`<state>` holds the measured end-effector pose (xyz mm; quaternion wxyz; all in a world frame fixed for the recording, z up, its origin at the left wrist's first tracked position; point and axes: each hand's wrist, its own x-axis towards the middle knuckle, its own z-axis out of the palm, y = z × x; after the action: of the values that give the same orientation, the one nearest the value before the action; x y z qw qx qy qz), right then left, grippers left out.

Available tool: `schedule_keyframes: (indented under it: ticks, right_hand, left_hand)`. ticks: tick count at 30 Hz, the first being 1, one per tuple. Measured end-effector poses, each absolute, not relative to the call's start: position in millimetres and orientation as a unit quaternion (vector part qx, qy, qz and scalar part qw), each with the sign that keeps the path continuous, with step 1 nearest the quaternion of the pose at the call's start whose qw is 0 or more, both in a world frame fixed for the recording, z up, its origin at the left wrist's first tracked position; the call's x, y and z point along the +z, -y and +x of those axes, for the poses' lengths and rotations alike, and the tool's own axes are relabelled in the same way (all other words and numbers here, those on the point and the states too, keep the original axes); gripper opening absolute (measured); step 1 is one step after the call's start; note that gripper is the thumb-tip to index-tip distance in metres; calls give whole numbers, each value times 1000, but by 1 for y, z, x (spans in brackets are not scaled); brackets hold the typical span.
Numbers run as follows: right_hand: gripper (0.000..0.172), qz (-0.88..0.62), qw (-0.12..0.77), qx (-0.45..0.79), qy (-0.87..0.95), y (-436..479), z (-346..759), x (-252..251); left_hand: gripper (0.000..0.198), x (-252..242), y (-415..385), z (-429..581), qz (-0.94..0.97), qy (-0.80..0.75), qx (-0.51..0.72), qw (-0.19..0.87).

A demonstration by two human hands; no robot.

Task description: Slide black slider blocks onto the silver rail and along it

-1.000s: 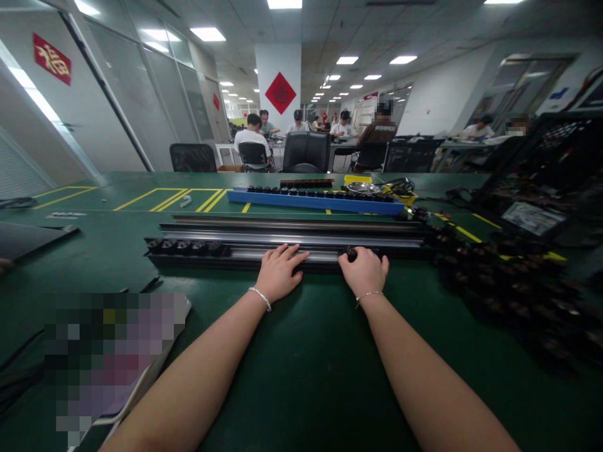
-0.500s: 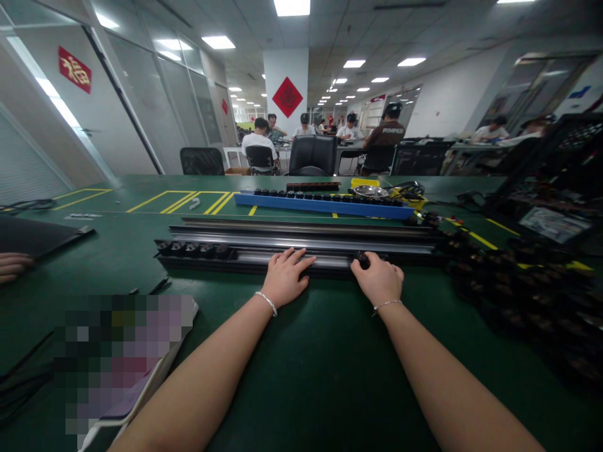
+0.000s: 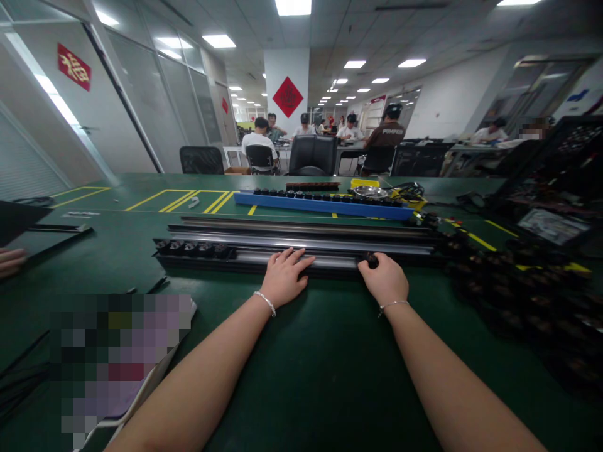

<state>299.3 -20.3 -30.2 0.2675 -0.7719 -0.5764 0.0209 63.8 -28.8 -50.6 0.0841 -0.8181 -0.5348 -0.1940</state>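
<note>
A long black channel rail (image 3: 330, 271) with a shiny inside lies across the table in front of me. Several black, socket-like parts (image 3: 193, 248) sit side by side in its left end. My left hand (image 3: 284, 276) rests on the middle of the rail, fingers spread. Toward the rail's right part, my right hand (image 3: 387, 279) pinches a small black part (image 3: 371, 258) at the channel; the fingers partly cover it. More dark rails (image 3: 301, 230) lie parallel just behind.
A large heap of black parts (image 3: 513, 295) spreads at the right. Behind the rails stand a blue rail (image 3: 320, 204) holding black parts and a metal dish (image 3: 371, 192). A blurred-out device (image 3: 155, 364) lies front left. Another person's hand (image 3: 10, 261) shows at the left edge.
My right hand has slid a little to the right along the rail with the black part. My left hand stays put. At the far left, a dark flat panel has been raised.
</note>
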Motion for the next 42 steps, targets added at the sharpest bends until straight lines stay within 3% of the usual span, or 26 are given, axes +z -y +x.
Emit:
schedule_keyframes:
  ticks: [42]
  right_hand:
    - [41, -864, 295, 38, 407, 12, 374, -29]
  left_hand:
    - [48, -49, 30, 64, -817, 536, -199, 79]
